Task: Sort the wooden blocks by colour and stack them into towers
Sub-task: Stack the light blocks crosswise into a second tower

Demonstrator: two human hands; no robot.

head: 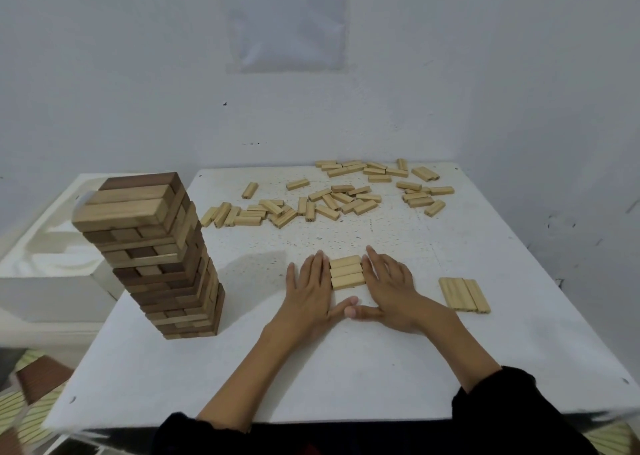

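Three light wooden blocks [347, 272] lie side by side flat on the white table [346, 361]. My left hand [310, 286] lies flat with straight fingers against their left ends. My right hand [389, 283] lies flat against their right ends. The two thumbs meet below the blocks. A tall tower of darker brown blocks [159, 253] stands at the left of the table. Another flat row of three light blocks [464, 294] lies to the right. Several loose light blocks [329, 198] are scattered across the far half of the table.
A white box-like container [52, 253] sits beside the table on the left. The white wall rises right behind the table, with a printed sheet [285, 18] taped to it. A striped mat [31, 406] shows on the floor at the lower left.
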